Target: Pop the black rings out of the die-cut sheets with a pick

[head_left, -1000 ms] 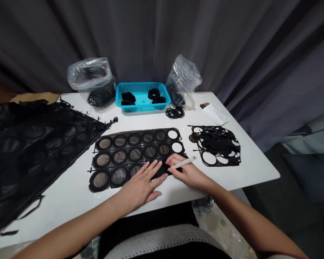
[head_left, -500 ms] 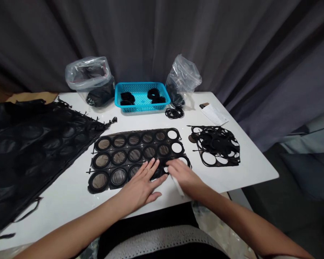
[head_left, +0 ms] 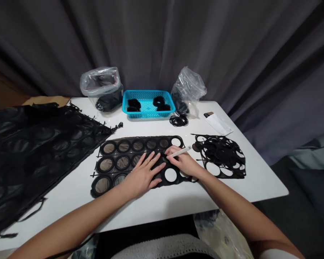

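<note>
A thin black sheet (head_left: pixel 124 145) with three rows of ring shapes lies flat on the white table. Most rings have a translucent dark centre, while a few at the right end are cut through to the white below. My left hand (head_left: pixel 143 176) presses on the sheet, palm down and fingers spread. Just to its right, my right hand (head_left: pixel 187 163) grips a slim white pen-like tool (head_left: pixel 183 151). The tool slants up to the right, and its working end is hidden by my fingers at the middle row, near the right end.
Beyond the sheet stands a blue basket (head_left: pixel 148 114) with black rings, between two clear plastic bags (head_left: pixel 99 84) (head_left: pixel 190 84). Thin black loops (head_left: pixel 179 121) lie before it. Tangled cut-out scrap (head_left: pixel 221 153) and white paper (head_left: pixel 218 124) are right; a larger black sheet (head_left: pixel 37 151) covers the left.
My right hand has moved up from the bottom row to the middle row, and the tool now points up-right. A ring in the bottom row shows an open white centre. The view has shifted slightly.
</note>
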`<state>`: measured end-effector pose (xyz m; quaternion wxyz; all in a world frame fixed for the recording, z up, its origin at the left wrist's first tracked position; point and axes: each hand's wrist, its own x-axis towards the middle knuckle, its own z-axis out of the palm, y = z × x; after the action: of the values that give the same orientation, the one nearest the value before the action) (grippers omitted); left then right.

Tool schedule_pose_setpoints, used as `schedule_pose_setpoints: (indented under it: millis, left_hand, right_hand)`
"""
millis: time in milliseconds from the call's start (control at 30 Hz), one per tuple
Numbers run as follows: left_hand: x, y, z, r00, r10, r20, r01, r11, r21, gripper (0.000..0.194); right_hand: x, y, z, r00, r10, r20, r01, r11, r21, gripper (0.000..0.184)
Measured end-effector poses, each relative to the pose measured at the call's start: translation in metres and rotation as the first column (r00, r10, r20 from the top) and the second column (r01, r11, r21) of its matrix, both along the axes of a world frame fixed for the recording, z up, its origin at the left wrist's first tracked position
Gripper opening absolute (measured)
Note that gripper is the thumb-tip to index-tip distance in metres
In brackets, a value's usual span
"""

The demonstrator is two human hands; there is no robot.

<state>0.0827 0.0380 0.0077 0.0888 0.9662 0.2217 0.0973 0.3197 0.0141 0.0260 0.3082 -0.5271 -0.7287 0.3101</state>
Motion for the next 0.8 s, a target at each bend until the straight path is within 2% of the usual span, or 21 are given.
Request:
schedule_pose_setpoints:
  millis: [133, 567, 700, 800]
  left_hand:
    - [-0.003, -0.002, -0.006, 1.000, 0.008, -0.002, -0.008, 1.000, -0.017, 0.057]
    - [-0.002, -0.003, -0.004, 1.000, 0.005, -0.022, -0.006, 1.000, -0.024, 0.059]
    - [-0.002, -0.003, -0.005, 1.000, 0.005, -0.004, -0.005, 1.000, -0.026, 0.058]
    - [-0.002, -0.003, -0.005, 1.000, 0.007, -0.001, -0.007, 1.000, -0.030, 0.058]
  right_hand:
    - [0.003, 0.000, -0.002, 0.998, 0.021, -0.055, -0.024, 0.999, -0.040, 0.012]
    - [0.006, 0.000, -0.003, 0.997, 0.037, -0.071, -0.042, 0.997, -0.065, 0.018]
    - [0.004, -0.002, 0.001, 0.999, 0.040, -0.017, -0.041, 0.998, -0.052, 0.017]
    - [-0.007, -0.011, 0.001, 0.996, 0.048, 0.074, -0.049, 0.999, 0.010, 0.011]
